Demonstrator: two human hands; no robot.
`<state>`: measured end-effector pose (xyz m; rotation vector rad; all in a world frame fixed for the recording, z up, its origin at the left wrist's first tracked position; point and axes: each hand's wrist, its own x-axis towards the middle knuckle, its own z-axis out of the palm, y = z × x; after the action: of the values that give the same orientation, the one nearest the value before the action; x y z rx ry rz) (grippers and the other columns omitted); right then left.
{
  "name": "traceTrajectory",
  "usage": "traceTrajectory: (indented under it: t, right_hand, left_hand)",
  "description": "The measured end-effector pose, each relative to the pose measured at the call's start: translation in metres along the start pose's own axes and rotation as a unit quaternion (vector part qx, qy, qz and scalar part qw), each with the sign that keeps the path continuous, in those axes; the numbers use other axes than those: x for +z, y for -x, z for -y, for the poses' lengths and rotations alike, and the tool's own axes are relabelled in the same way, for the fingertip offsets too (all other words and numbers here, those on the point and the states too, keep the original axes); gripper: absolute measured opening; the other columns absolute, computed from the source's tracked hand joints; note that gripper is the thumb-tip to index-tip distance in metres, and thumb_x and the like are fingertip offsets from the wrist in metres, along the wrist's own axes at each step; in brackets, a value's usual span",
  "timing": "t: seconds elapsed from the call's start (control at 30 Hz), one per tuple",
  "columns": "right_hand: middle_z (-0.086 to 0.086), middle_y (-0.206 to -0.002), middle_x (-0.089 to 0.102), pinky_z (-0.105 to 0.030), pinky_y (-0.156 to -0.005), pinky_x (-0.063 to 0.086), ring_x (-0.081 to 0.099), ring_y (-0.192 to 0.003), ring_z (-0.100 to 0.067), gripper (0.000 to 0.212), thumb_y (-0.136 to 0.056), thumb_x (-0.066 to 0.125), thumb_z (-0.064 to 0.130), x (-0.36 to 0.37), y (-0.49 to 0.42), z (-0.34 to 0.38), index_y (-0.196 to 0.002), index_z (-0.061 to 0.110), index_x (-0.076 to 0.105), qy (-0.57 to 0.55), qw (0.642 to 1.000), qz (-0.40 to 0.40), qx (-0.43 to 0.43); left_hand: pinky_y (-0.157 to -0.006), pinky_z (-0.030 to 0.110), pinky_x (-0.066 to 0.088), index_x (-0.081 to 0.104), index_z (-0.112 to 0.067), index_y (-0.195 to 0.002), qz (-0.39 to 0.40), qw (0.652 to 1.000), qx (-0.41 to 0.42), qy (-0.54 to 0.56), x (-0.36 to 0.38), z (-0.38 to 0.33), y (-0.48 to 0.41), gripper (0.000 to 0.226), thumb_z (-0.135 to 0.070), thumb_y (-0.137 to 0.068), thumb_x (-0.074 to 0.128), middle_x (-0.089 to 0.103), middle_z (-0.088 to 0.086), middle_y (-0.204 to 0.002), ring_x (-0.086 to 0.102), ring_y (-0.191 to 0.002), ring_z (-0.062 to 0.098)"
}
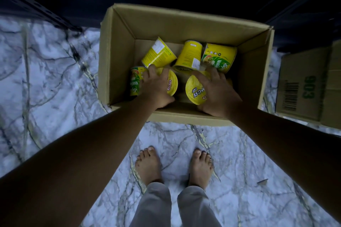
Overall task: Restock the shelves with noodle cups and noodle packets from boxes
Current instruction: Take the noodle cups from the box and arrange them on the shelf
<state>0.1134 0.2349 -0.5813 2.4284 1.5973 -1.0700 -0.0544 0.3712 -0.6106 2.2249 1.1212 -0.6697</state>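
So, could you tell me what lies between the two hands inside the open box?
In the head view, between the left hand and right hand lie the lids of the left cup and right cup, a dark gap between them.

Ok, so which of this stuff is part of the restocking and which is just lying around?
For the job: open cardboard box, yellow noodle cups inside it, left hand and right hand each on a cup, shelf rack.
Lying about: cardboard box marked 903, contents unseen; dark scrap on marble floor.
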Motion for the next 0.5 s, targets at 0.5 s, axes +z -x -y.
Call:
traceTrajectory:
  t: [0.5]
  right_hand:
    - [0.002,-0.153,0.022,-0.041,-0.106,0.051,0.04,-0.141,-0.022,0.103,-0.063,0.08,0.046,-0.179,0.204,0.086,-0.155,0.047,0.033,-0.254,0.943,-0.2,-0.074]
  left_hand:
    - [-0.114,0.049,0.035,0.018,-0.047,-0.158,-0.112,0.978,0.052,0.169,-0.208,-0.07,0.254,0.114,-0.045,-0.064,0.081,0.023,-0.007,-0.146,0.026,-0.136,0.025]
